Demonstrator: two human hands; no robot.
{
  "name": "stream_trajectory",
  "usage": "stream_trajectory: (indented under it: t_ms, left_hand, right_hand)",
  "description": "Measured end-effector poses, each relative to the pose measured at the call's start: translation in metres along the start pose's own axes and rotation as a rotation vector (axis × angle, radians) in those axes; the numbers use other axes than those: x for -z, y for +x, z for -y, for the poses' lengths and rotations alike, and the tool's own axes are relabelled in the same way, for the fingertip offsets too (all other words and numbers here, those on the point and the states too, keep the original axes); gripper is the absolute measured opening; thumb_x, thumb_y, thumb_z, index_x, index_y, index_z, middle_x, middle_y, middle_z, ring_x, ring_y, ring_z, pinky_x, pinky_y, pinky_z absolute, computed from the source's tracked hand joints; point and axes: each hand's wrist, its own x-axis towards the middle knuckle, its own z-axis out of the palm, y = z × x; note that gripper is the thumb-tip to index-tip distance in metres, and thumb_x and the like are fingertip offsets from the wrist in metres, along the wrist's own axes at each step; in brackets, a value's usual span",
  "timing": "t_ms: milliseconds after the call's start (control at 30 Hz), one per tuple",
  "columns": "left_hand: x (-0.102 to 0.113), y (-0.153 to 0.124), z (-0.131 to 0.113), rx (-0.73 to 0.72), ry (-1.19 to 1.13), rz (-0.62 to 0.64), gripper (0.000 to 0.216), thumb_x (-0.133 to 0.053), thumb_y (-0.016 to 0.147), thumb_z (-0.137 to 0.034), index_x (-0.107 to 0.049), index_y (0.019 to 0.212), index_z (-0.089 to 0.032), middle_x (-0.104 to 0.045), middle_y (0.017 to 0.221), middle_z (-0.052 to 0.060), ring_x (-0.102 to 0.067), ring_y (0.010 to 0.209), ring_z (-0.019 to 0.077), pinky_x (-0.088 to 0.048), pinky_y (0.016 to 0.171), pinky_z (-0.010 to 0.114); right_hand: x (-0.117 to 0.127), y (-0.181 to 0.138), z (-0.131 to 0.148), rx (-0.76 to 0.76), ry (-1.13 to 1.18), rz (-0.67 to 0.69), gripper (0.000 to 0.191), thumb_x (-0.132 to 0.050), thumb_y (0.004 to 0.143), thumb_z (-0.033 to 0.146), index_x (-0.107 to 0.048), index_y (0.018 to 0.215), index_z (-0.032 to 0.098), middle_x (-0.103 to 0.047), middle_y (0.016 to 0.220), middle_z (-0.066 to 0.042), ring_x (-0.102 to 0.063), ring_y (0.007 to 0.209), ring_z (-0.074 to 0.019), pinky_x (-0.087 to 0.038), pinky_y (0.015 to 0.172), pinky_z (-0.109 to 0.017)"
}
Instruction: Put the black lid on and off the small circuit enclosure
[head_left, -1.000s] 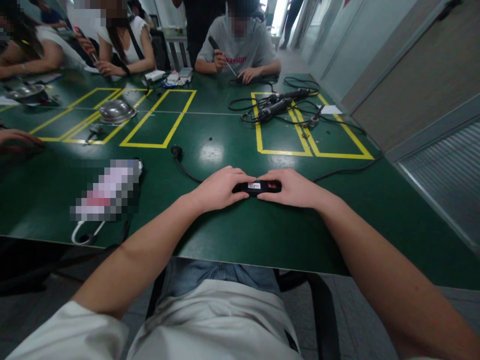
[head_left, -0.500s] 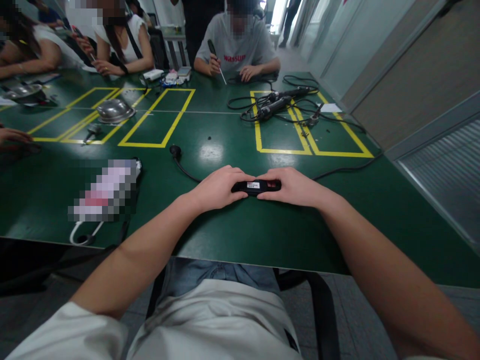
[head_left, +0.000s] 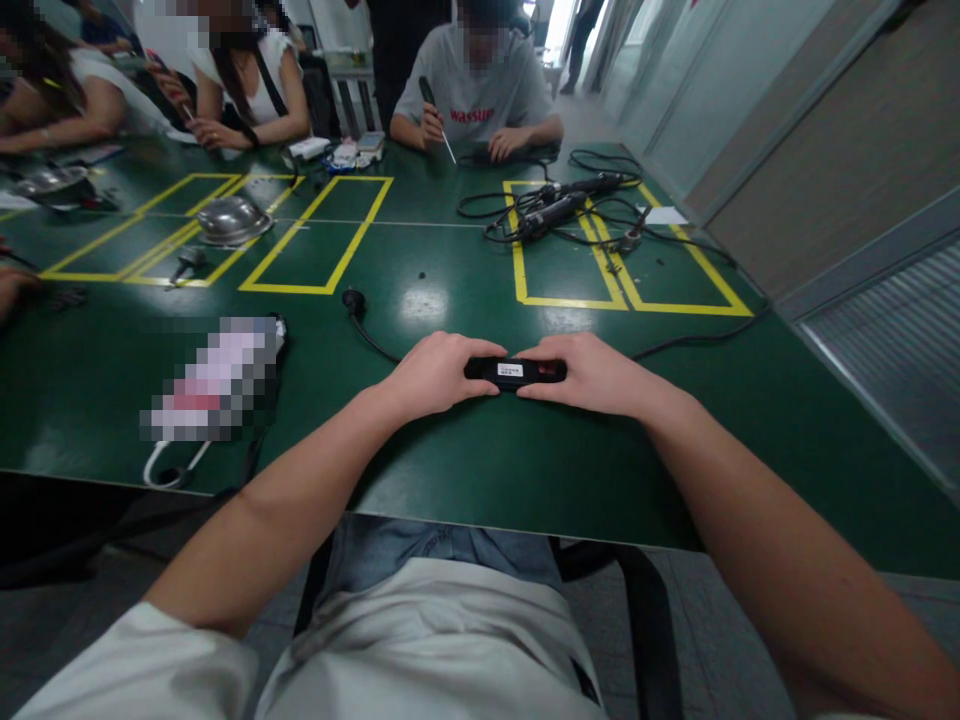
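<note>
A slim black tool handle [head_left: 515, 371] with a small white label lies crosswise on the green table [head_left: 480, 450] in front of me. My left hand [head_left: 435, 375] is closed round its left end. My right hand [head_left: 592, 375] is closed round its right end. A black cable [head_left: 369, 335] runs from under my left hand to a round plug further up the table. Another cable [head_left: 690, 342] leaves to the right from under my right hand.
A blurred-out flat object [head_left: 214, 378] with a white cord lies at the left. Yellow tape boxes [head_left: 315, 235] mark the table. Black tools and tangled cables [head_left: 570, 205] lie at the back right. A metal bowl [head_left: 229, 218] sits back left. Several people work along the far side.
My hands and the black handle have barely moved. The hand at the left edge has drawn back out of view. The person opposite shifted their tool slightly.
</note>
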Motion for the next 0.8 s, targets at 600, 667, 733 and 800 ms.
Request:
stream_trajectory:
  t_ms: [600, 667, 733, 800]
  left_hand:
    - [-0.0008, 0.0011, 0.0063, -0.017, -0.189, -0.005, 0.046, -0.089, 0.096, -0.034, -0.082, 0.140, -0.025, -0.086, 0.135, 0.006, -0.081, 0.127, 0.0291, -0.058, 0.115, 0.041]
    - [-0.0004, 0.0006, 0.0063, -0.015, -0.186, -0.004, 0.046, -0.089, 0.096, -0.035, -0.082, 0.140, -0.025, -0.086, 0.134, 0.006, -0.081, 0.126, 0.0294, -0.058, 0.115, 0.041]
    - [0.0000, 0.0003, 0.0057, -0.015, -0.181, -0.001, 0.046, -0.089, 0.096, -0.035, -0.082, 0.140, -0.025, -0.087, 0.133, 0.006, -0.081, 0.125, 0.0296, -0.058, 0.114, 0.041]
    - [0.0002, 0.0003, 0.0047, -0.016, -0.174, 0.000, 0.045, -0.088, 0.097, -0.034, -0.082, 0.141, -0.025, -0.087, 0.132, 0.007, -0.082, 0.123, 0.0298, -0.059, 0.114, 0.041]
  right_hand:
    - [-0.0020, 0.0008, 0.0002, -0.017, 0.010, 0.002, 0.042, -0.080, 0.097, 0.044, -0.088, 0.132, 0.022, -0.084, 0.100, -0.010, -0.075, 0.087, -0.0264, -0.051, 0.080, -0.035]
    - [-0.0021, 0.0008, 0.0003, -0.015, 0.007, -0.001, 0.041, -0.079, 0.097, 0.044, -0.088, 0.131, 0.022, -0.084, 0.100, -0.010, -0.075, 0.087, -0.0264, -0.051, 0.080, -0.035]
    - [-0.0021, 0.0007, 0.0005, -0.009, 0.011, -0.003, 0.040, -0.079, 0.097, 0.044, -0.088, 0.130, 0.022, -0.084, 0.099, -0.009, -0.074, 0.086, -0.0260, -0.051, 0.079, -0.034]
    - [-0.0021, 0.0007, 0.0001, -0.001, 0.015, -0.002, 0.040, -0.079, 0.098, 0.044, -0.088, 0.130, 0.023, -0.083, 0.097, -0.008, -0.073, 0.084, -0.0253, -0.050, 0.078, -0.034]
